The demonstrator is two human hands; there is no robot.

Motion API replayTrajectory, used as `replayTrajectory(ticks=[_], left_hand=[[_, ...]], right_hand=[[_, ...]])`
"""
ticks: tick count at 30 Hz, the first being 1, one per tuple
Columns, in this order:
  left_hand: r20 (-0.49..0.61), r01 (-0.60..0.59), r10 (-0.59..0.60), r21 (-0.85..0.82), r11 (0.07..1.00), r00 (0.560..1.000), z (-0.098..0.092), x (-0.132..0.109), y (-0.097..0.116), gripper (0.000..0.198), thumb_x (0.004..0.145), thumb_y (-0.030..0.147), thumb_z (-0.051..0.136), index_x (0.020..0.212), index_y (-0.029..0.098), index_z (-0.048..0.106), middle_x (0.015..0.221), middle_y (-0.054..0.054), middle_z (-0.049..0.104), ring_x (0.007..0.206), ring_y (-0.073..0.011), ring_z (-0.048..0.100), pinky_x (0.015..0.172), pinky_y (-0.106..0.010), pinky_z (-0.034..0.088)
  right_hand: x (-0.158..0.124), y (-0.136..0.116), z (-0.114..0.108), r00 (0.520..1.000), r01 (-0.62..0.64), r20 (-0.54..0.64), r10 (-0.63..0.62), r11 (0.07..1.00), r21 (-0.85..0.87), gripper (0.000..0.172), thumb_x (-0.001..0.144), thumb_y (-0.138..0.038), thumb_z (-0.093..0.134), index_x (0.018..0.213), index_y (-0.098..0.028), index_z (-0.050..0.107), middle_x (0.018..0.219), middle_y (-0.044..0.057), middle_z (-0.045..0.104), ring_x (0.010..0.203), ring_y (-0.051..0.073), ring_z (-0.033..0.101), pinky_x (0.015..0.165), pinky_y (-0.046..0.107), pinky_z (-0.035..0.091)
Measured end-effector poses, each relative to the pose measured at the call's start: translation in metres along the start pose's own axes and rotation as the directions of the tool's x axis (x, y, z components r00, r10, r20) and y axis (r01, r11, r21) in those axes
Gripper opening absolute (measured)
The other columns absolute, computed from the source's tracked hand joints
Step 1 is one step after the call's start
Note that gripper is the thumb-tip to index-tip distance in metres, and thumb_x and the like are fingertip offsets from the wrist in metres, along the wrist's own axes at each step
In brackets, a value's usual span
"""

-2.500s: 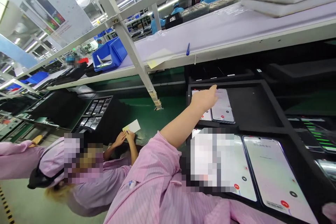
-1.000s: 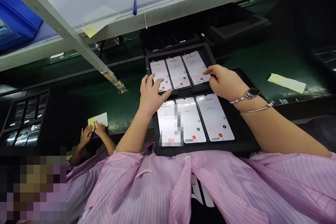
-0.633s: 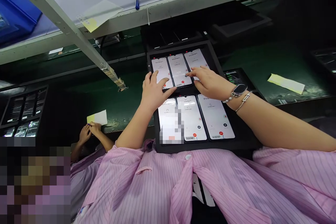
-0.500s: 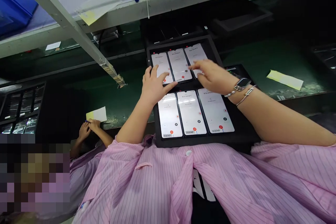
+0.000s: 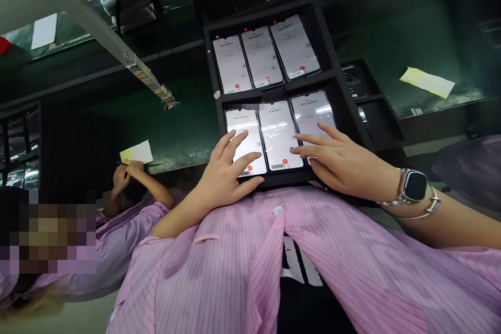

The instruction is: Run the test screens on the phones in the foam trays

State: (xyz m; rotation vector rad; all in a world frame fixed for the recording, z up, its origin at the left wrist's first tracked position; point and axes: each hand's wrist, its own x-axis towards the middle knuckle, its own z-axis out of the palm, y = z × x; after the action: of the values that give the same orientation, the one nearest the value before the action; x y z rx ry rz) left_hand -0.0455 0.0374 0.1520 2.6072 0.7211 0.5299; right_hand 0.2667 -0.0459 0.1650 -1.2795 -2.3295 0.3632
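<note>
Glowing white, red icons (image 5: 285, 161) low on most screens, six phones (image 5: 261, 55) lie in the black tray (image 5: 309, 82). In the tray's near row, the left hand (image 5: 225, 175) — fingers apart — is over the left phone (image 5: 252, 124), the right hand (image 5: 344, 162), fingers spread, over the right phone (image 5: 313, 109) and the middle phone's (image 5: 277, 125) edge; contact unclear.

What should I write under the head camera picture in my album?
Left hand and right hand over the near three of six lit phones in a black tray.

A factory workshop; green bench (image 5: 191, 130), 6 phones (image 5: 277, 130), co-worker (image 5: 111, 255) alongside.
</note>
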Motion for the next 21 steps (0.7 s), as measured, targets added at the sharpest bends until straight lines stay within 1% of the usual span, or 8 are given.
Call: replayTrajectory(ticks=[2,6,9,11,14,17,19,21], left_hand=[[0.027,0.034,-0.035,0.035,0.999,0.999,0.0,0.003,0.0,0.048,0.097,0.057,0.066,0.133,0.026,0.071,0.167,-0.015,0.042,0.16,-0.0414,0.03,0.127,-0.064,0.034],[0.064,0.025,-0.029,0.066,0.998,0.998,-0.005,0.005,0.001,0.047,0.099,0.058,0.063,0.13,0.024,0.073,0.166,-0.017,0.044,0.159,-0.0426,0.031,0.125,-0.065,0.035],[0.005,0.014,-0.014,0.037,0.999,1.0,-0.012,0.01,-0.007,0.053,0.099,0.062,0.06,0.136,0.024,0.068,0.166,-0.016,0.045,0.159,-0.0399,0.032,0.127,-0.063,0.034],[-0.087,0.073,-0.068,0.054,0.996,0.994,-0.016,0.017,-0.019,0.057,0.099,0.066,0.058,0.137,0.025,0.066,0.166,-0.015,0.045,0.159,-0.0386,0.032,0.13,-0.062,0.03],[-0.189,0.241,-0.216,0.121,0.963,0.958,-0.022,0.034,-0.042,0.06,0.098,0.071,0.055,0.134,0.023,0.067,0.168,-0.015,0.042,0.162,-0.0407,0.026,0.132,-0.063,0.023],[-0.182,0.351,-0.32,0.174,0.92,0.93,-0.025,0.05,-0.06,0.068,0.095,0.077,0.054,0.131,0.022,0.069,0.171,-0.015,0.037,0.163,-0.0437,0.02,0.133,-0.064,0.021],[-0.142,0.371,-0.348,0.192,0.909,0.927,-0.027,0.058,-0.064,0.071,0.093,0.08,0.054,0.132,0.023,0.069,0.173,-0.014,0.035,0.164,-0.0437,0.018,0.133,-0.063,0.021],[-0.096,0.375,-0.362,0.2,0.905,0.927,-0.028,0.064,-0.065,0.072,0.093,0.081,0.053,0.133,0.023,0.069,0.173,-0.012,0.034,0.165,-0.043,0.017,0.133,-0.063,0.022]], right_hand=[[-0.002,-0.001,-0.007,0.999,-0.019,-0.04,0.019,1.0,0.002,0.041,0.093,-0.009,0.055,0.129,-0.024,0.065,0.124,0.008,0.078,0.134,0.032,0.067,0.126,0.068,0.04],[-0.018,-0.002,-0.027,0.961,-0.103,-0.261,0.095,0.995,-0.018,0.028,0.093,-0.006,0.055,0.112,-0.024,0.063,0.109,0.008,0.081,0.123,0.03,0.073,0.122,0.063,0.046],[-0.03,0.005,-0.025,0.954,-0.118,-0.289,0.087,0.989,-0.09,0.023,0.093,-0.006,0.055,0.107,-0.023,0.062,0.101,0.009,0.081,0.115,0.032,0.076,0.117,0.064,0.05],[-0.035,0.013,-0.019,0.964,-0.114,-0.255,0.074,0.982,-0.148,0.021,0.094,-0.007,0.055,0.107,-0.021,0.063,0.102,0.01,0.081,0.115,0.035,0.076,0.114,0.067,0.051],[-0.034,0.021,-0.016,0.965,-0.132,-0.247,0.089,0.977,-0.165,0.018,0.095,-0.009,0.054,0.106,-0.02,0.064,0.103,0.012,0.081,0.115,0.036,0.076,0.113,0.069,0.051],[-0.026,0.02,-0.025,0.928,-0.173,-0.35,0.125,0.979,-0.106,0.018,0.094,-0.01,0.056,0.107,-0.019,0.066,0.104,0.013,0.081,0.118,0.034,0.075,0.116,0.064,0.051],[-0.02,0.017,-0.033,0.891,-0.197,-0.429,0.148,0.978,-0.072,0.019,0.094,-0.012,0.057,0.108,-0.019,0.067,0.106,0.014,0.08,0.119,0.032,0.074,0.118,0.059,0.05],[-0.012,0.016,-0.039,0.883,-0.207,-0.441,0.158,0.976,-0.065,0.019,0.096,-0.015,0.058,0.112,-0.019,0.069,0.11,0.014,0.079,0.121,0.03,0.073,0.119,0.056,0.05]])
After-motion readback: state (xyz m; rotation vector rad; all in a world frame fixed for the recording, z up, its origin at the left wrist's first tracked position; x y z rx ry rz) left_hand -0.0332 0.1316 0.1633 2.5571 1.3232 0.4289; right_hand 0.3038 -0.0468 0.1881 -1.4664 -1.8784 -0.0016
